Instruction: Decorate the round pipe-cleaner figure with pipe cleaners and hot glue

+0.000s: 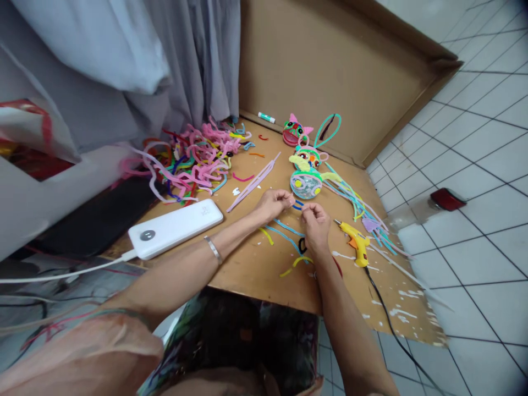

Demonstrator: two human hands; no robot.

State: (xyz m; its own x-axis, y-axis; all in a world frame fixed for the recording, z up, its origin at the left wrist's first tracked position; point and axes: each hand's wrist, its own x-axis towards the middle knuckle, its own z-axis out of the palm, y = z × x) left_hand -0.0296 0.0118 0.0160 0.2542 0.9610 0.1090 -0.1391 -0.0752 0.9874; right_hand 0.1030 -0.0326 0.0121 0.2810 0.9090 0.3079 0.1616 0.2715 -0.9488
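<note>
My left hand (273,203) and my right hand (316,225) meet over a low brown board (256,264), both pinched on a short blue pipe cleaner (297,205) held between them. Just beyond my fingers stands a small pipe-cleaner figure with a clear round body (306,180). A second pink and green figure (295,131) sits farther back. Loose blue and yellow pipe-cleaner pieces (284,234) lie on the board under my hands.
A tangled heap of pink and mixed pipe cleaners (193,159) fills the board's left back. A white power bank (175,228) lies at the left, a yellow glue gun (357,242) with black cord at the right. Cardboard wall behind; tiled floor to the right.
</note>
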